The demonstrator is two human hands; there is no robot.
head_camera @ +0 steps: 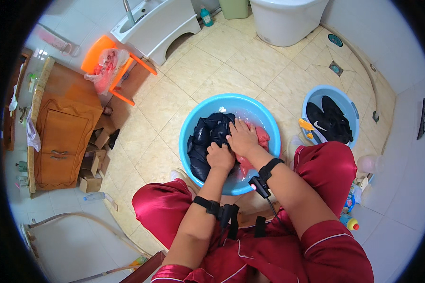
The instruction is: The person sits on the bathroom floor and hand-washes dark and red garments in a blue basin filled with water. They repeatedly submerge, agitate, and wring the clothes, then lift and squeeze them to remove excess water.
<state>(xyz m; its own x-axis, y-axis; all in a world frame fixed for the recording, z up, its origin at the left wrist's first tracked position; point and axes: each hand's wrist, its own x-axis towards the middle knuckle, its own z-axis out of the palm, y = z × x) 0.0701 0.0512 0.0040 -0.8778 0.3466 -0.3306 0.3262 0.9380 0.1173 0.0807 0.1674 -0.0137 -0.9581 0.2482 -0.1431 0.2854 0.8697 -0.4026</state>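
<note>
A light-blue plastic basin [183,141] of water stands on the floor between my knees. Soaking in it are a dark navy garment [202,148], wet and bunched up on the left, and a coral-pink cloth [262,136] on the right. My left hand [221,157] is curled into the near right part of the dark garment, its fingertips partly hidden. Just beyond it, my right hand [244,139] lies flat with fingers extended. That hand's fingertips reach the dark garment's edge, and its palm is over the pink cloth.
Right of the basin, a smaller blue tub [356,122] holds black sneakers [327,120] and a yellow-orange brush-like item [305,124]. An orange chair [95,53] carries a plastic bag [109,67]. Around the tiled floor [233,76] are a wooden cabinet [62,131], cardboard boxes [92,180] and a toilet [287,24].
</note>
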